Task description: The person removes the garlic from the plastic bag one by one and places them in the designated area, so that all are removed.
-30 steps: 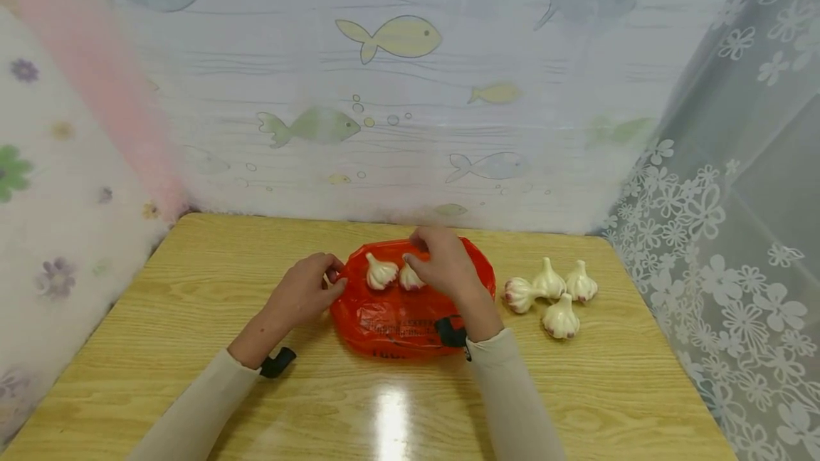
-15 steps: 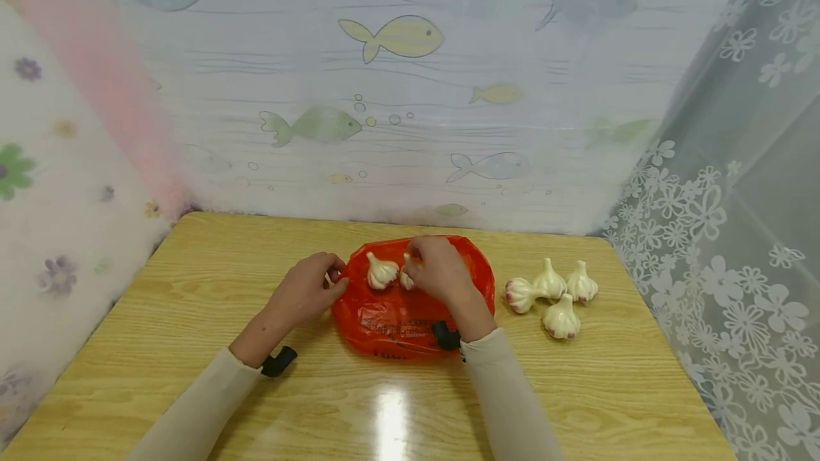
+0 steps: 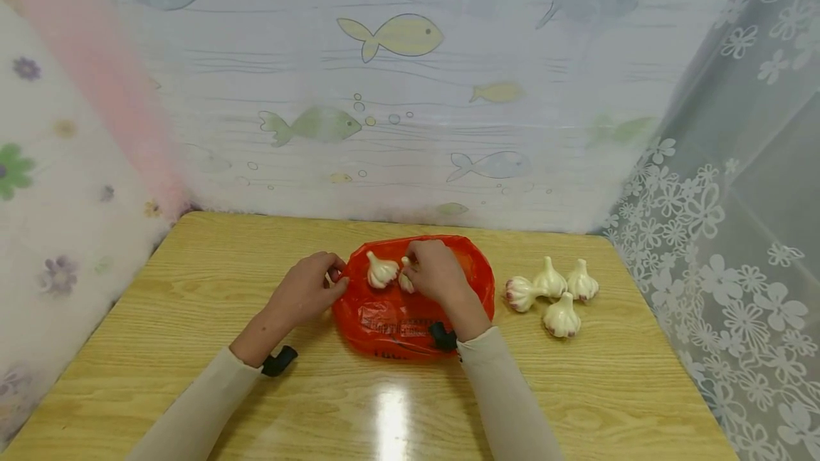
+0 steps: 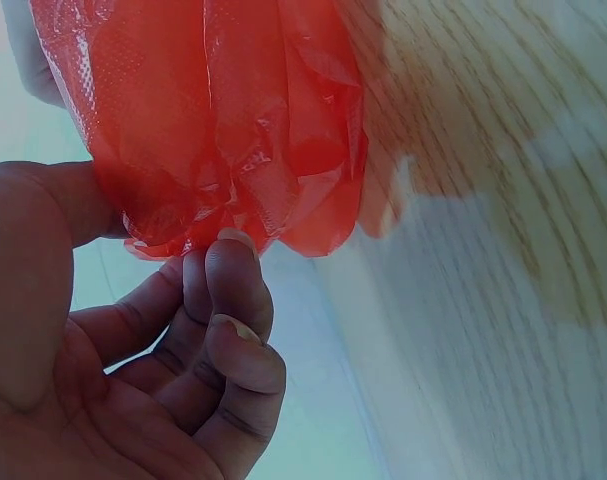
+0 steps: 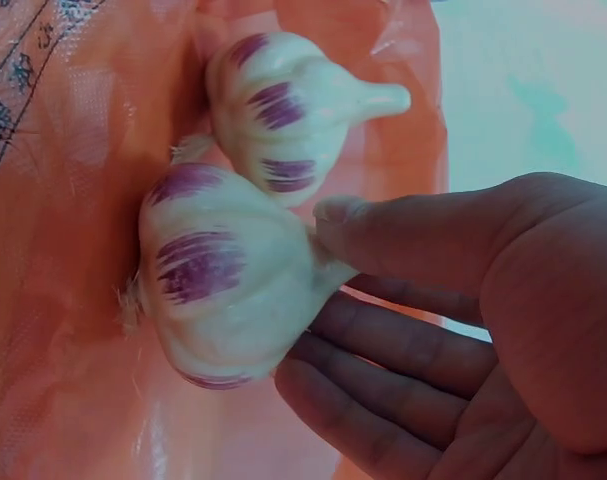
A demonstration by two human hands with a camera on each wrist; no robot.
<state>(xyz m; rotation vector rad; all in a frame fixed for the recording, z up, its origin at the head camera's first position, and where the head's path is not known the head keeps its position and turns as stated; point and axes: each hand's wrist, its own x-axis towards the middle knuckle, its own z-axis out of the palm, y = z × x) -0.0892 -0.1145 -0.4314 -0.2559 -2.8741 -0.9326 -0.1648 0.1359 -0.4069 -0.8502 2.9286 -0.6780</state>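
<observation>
Left hand (image 3: 306, 289) fingers pinch red bag (image 3: 391, 319) edge; right hand (image 3: 438, 272) fingers hold garlic bulb (image 5: 228, 290) on bag, second bulb (image 3: 381, 270) beside.

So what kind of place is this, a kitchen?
Probably a curtained-off home table corner, not clearly a kitchen: a wooden table, a fish-print curtain behind, lace drapes, and garlic bulbs beside a red plastic bag.
</observation>
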